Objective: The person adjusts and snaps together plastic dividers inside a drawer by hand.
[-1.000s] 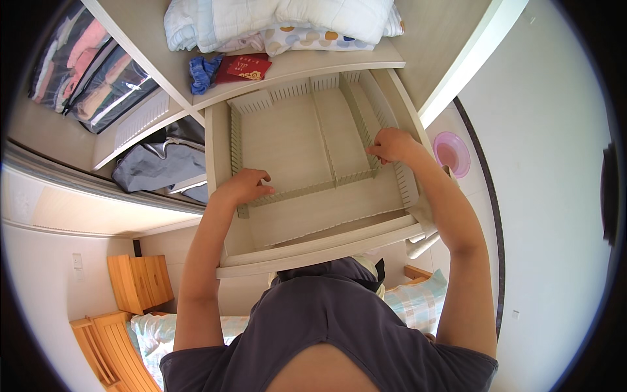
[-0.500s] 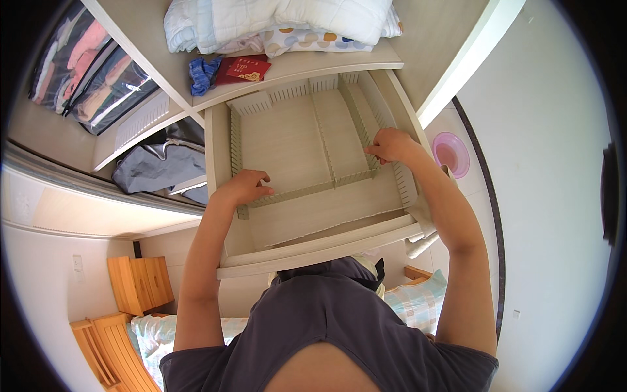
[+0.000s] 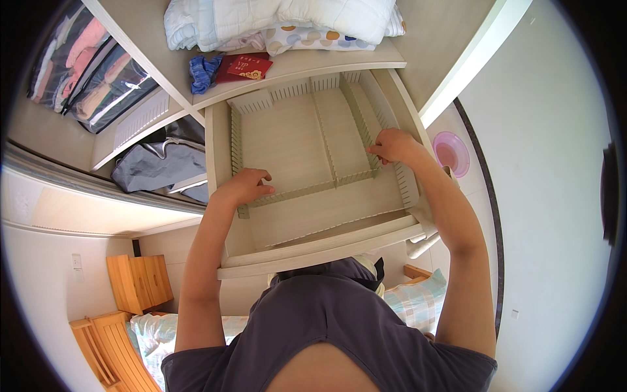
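A pale drawer (image 3: 320, 251) is pulled out in front of me, fitted with slotted plastic dividers. One crosswise divider (image 3: 294, 193) runs over its middle, joined by a lengthwise divider (image 3: 321, 130) and a right-hand divider (image 3: 356, 117). Over the left side strip (image 3: 236, 140) rests my left hand (image 3: 243, 186), thumb and forefinger apart beside the crosswise divider's left end; its other fingers are hidden. My right hand (image 3: 393, 146) has its fingers pinched together at the near end of the right-hand divider. A loose slotted strip (image 3: 333, 228) lies along the drawer's front.
Above the drawer, a shelf holds folded bedding (image 3: 281, 26), red packets (image 3: 245, 68) and a blue cloth (image 3: 203, 73). A grey bag (image 3: 160, 166) and clear storage bags of clothes (image 3: 98, 72) sit to the left. A pink basin (image 3: 450, 155) stands on the floor at right.
Both hands keep nearly the same places and poses. The view has shifted very slightly.
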Action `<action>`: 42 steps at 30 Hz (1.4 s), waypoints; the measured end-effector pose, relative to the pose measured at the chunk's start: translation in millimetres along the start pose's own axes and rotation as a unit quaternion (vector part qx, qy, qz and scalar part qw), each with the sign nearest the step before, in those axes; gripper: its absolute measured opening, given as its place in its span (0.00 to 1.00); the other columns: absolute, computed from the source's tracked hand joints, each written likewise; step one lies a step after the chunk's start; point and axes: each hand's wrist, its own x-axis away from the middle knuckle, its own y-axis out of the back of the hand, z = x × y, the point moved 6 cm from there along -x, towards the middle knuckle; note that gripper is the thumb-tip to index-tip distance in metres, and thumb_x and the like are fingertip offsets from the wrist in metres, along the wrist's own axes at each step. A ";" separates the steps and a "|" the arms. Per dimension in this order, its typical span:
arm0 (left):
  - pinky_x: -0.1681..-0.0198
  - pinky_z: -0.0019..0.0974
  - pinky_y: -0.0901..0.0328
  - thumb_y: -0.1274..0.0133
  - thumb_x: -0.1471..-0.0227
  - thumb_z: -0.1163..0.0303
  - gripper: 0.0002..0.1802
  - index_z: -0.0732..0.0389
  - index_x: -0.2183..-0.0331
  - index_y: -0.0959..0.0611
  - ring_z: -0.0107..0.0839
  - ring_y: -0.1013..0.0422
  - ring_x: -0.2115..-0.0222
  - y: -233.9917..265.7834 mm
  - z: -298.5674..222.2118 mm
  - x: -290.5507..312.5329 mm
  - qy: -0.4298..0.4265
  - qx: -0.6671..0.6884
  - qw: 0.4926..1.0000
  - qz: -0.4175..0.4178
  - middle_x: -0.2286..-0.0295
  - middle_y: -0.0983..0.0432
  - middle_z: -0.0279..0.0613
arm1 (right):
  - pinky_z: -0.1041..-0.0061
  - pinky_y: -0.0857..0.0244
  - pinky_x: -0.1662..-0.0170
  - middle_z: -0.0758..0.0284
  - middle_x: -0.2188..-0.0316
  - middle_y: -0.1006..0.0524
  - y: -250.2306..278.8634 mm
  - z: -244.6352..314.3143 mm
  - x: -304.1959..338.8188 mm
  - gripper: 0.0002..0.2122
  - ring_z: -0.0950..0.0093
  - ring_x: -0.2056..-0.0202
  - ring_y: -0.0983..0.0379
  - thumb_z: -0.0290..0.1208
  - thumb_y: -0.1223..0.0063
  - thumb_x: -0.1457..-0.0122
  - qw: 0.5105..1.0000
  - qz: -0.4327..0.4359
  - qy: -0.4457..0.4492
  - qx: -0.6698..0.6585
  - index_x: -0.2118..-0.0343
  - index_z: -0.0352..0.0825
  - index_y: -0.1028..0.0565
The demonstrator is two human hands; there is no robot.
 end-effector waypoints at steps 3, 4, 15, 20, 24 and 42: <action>0.62 0.38 0.33 0.43 0.52 0.59 0.22 0.64 0.58 0.22 0.41 0.26 0.66 -0.9 1.2 -0.9 -0.003 -0.002 1.000 -0.001 0.69 0.22 0.49 | 0.73 0.31 0.65 0.76 0.84 0.22 0.8 0.5 0.7 0.21 0.77 0.75 0.24 0.48 0.54 0.42 1.000 -0.005 0.002 -0.002 0.84 0.38 0.22; 0.62 0.38 0.33 0.43 0.52 0.59 0.22 0.65 0.58 0.22 0.41 0.26 0.67 -1.2 1.6 -1.1 -0.007 -0.003 1.000 -0.003 0.69 0.22 0.49 | 0.73 0.31 0.65 0.76 0.84 0.23 0.9 0.6 0.9 0.21 0.77 0.75 0.24 0.48 0.54 0.42 1.000 -0.007 0.003 -0.003 0.84 0.38 0.22; 0.64 0.40 0.33 0.44 0.52 0.66 0.17 0.64 0.60 0.22 0.42 0.27 0.67 2.3 -12.9 -0.8 -0.067 -0.022 0.996 -0.044 0.70 0.23 0.49 | 0.73 0.31 0.66 0.76 0.85 0.23 2.0 1.6 3.3 0.21 0.78 0.75 0.24 0.48 0.54 0.43 1.000 -0.011 0.008 -0.004 0.84 0.38 0.22; 0.64 0.41 0.34 0.46 0.51 0.70 0.12 0.60 0.62 0.22 0.42 0.29 0.64 18.5 -91.5 8.4 -0.225 -0.090 0.938 -0.248 0.68 0.26 0.44 | 0.73 0.31 0.66 0.76 0.86 0.23 -1.3 -0.3 1.3 0.21 0.78 0.76 0.25 0.49 0.53 0.44 1.000 0.007 0.012 0.006 0.83 0.38 0.22; 0.60 0.39 0.36 0.43 0.55 0.70 0.11 0.59 0.65 0.21 0.40 0.31 0.66 -9.8 -138.4 -13.5 -0.297 -0.118 0.923 -0.216 0.70 0.28 0.41 | 0.73 0.31 0.66 0.76 0.86 0.24 -3.5 0.1 3.2 0.20 0.79 0.76 0.25 0.49 0.53 0.45 0.999 0.031 0.010 0.024 0.83 0.39 0.22; 0.59 0.39 0.43 0.44 0.67 0.74 0.07 0.58 0.89 0.22 0.37 0.32 0.80 -66.7 -186.5 -89.4 -0.300 -0.249 0.884 -0.258 0.89 0.30 0.44 | 0.76 0.29 0.69 0.71 0.83 0.22 -16.8 3.1 -2.7 0.12 0.79 0.79 0.24 0.34 0.53 0.51 0.995 0.104 -0.003 0.005 0.86 0.36 0.23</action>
